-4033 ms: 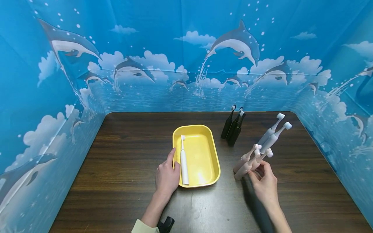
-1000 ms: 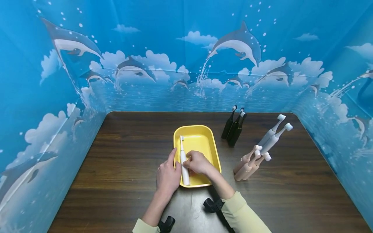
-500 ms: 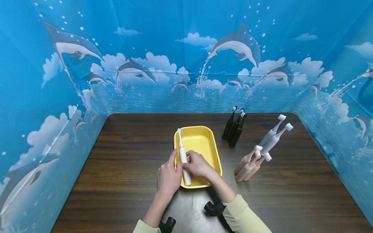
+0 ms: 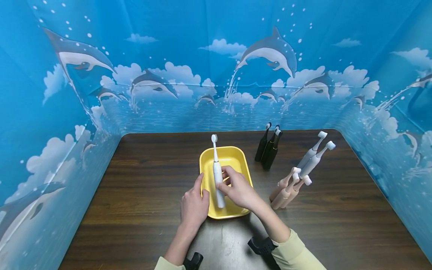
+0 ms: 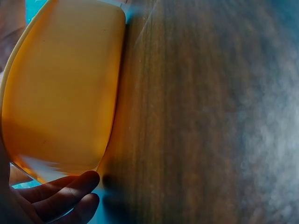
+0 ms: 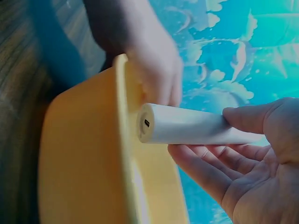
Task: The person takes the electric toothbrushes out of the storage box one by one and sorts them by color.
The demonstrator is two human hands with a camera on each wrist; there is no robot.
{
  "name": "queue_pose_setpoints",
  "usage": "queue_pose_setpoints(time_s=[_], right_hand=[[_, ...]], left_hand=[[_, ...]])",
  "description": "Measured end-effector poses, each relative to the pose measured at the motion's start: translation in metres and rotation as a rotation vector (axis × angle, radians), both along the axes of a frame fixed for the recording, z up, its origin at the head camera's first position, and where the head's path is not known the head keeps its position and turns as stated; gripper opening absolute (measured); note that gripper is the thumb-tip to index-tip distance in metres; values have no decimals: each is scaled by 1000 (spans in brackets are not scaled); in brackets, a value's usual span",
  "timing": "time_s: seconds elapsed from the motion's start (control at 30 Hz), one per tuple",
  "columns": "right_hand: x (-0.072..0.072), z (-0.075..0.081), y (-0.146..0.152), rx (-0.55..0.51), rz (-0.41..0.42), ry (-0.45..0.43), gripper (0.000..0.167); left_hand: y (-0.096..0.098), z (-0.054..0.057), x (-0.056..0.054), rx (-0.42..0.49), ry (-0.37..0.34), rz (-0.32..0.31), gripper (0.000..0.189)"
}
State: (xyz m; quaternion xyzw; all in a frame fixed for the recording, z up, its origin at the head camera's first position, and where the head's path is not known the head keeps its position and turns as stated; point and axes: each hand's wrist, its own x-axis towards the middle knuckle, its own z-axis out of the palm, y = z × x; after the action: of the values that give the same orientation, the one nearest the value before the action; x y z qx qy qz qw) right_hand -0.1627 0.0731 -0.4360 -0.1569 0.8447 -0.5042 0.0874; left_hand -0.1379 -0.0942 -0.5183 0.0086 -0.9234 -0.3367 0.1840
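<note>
My right hand (image 4: 240,190) pinches a white electric toothbrush (image 4: 217,170) by its handle, thumb on one side and fingers on the other. The brush is held over the yellow tray (image 4: 236,159), its head up and pointing away past the far rim. In the right wrist view the base of the toothbrush (image 6: 184,125) shows a small dark port, lifted beside the tray wall (image 6: 84,154). My left hand (image 4: 194,205) grips the tray's left rim, thumb over the inner side. From the left wrist, its fingers (image 5: 70,198) show against the tray's outer wall (image 5: 70,93).
To the right of the tray stand several electric toothbrushes, heads up: a black group (image 4: 268,150) at the back, a pale grey-blue pair (image 4: 310,160), and a pink group (image 4: 286,191) nearer. A dolphin-print cloth (image 4: 209,75) walls the wooden table (image 4: 141,195).
My right hand left the pink toothbrushes, reached into the tray and took hold of the white toothbrush lying there. It has raised the brush and shifted it slightly right. My left hand stays put.
</note>
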Motion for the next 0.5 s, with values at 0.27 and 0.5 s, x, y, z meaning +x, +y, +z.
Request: queue_pose_setpoints(time_s=[0.27,0.5], right_hand=[[12,30,10,-30,-5,150,42],[18,50,17,-21,-21,229,45]], left_hand=[[0,2,0,7,3,0,52],[0,2,1,17,-20,0,52]])
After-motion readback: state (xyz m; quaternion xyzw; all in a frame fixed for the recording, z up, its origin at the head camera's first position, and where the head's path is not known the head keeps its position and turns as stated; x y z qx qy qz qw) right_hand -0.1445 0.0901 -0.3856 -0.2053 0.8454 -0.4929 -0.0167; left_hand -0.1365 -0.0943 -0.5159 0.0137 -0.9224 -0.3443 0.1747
